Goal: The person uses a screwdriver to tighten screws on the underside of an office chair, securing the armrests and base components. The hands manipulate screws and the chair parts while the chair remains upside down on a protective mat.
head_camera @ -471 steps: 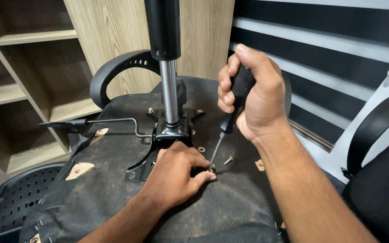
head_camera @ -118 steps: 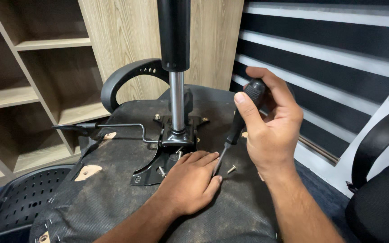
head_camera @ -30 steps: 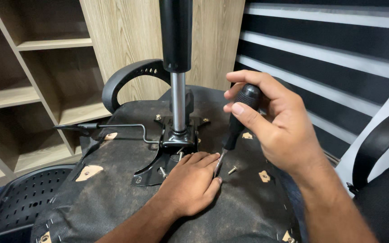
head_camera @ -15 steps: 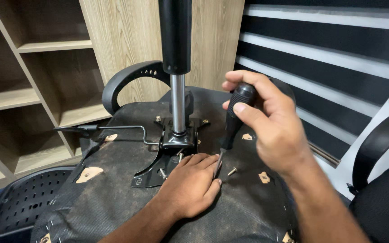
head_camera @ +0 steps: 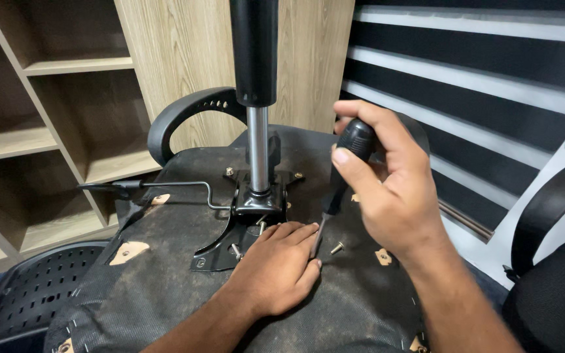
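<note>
Right hand (head_camera: 393, 189) is gripping the screwdriver (head_camera: 341, 176) fully closed, tip just right of the gas post (head_camera: 257, 150); left hand (head_camera: 279, 268), flat & open, is steadying it. Keep shaft vertical, push firmly.

Head camera, looking steeply down, close over upturned seat (head_camera: 165, 274)
</note>
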